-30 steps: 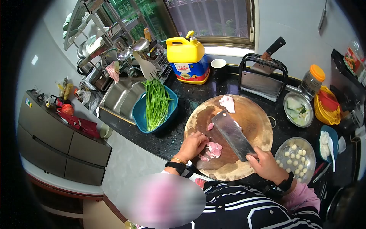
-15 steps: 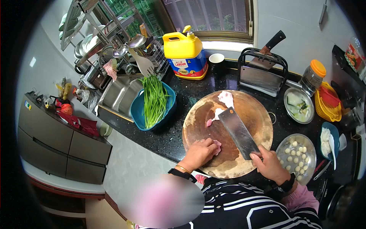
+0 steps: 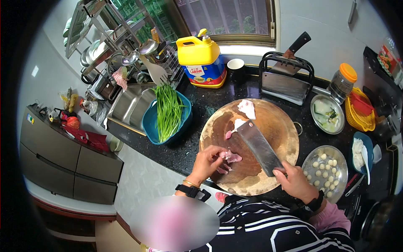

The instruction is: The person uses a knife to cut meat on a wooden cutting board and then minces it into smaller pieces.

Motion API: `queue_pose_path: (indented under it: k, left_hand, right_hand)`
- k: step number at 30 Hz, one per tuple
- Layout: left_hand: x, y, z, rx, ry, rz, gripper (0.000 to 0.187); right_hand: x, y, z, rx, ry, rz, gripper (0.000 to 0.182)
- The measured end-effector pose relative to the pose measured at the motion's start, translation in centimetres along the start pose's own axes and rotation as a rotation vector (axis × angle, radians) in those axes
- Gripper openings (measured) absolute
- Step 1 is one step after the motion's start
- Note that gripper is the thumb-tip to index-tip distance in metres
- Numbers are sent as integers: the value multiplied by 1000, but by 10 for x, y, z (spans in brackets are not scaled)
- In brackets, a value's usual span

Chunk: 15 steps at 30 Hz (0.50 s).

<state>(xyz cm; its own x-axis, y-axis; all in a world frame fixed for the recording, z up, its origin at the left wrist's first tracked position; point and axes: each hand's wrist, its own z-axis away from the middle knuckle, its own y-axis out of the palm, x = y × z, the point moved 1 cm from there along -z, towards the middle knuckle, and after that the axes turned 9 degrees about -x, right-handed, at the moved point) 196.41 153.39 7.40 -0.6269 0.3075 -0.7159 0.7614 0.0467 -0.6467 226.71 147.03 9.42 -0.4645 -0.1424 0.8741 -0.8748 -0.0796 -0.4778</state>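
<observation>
My right hand (image 3: 295, 182) is wrapped round the handle of a cleaver (image 3: 261, 147), whose wide blade lies slanted over the round wooden chopping board (image 3: 277, 115). At the board's left side, the closed fingers of my left hand (image 3: 206, 163) pinch a piece of raw meat (image 3: 231, 156). Smaller meat scraps (image 3: 223, 169) lie just below that piece. Farther up the board is a pale, fatty piece of meat (image 3: 247, 109). Another bit of meat (image 3: 233, 128) sits by the tip of the blade, partly behind it.
Left of the board stands a blue basin (image 3: 189, 110) of green chives (image 3: 169, 115), beside the sink (image 3: 133, 103). A yellow detergent jug (image 3: 200, 61) and a knife rack (image 3: 285, 86) line the back. On the right are a metal plate of white balls (image 3: 325, 172) and a metal bowl (image 3: 328, 114).
My left hand has shifted left and up, lifting the piece of meat and uncovering scraps beneath. The cleaver stays almost where it was in my right hand.
</observation>
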Motion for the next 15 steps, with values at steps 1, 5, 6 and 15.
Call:
queue_pose_path:
  k: [1,5,6,15]
  left_hand:
    - [2,1,4,-28,98,-9,24]
    - [32,11,30,141,192,-158,39]
    - [29,9,31,139,190,-158,39]
    - [11,-2,35,101,91,-151,40]
  right_hand:
    - [1,0,0,0,-1,0,18]
    - [-4,5,-3,40,-94,84,17]
    - [-6,7,-4,66,-129,132,17]
    - [1,27,-12,219,-151,467,13]
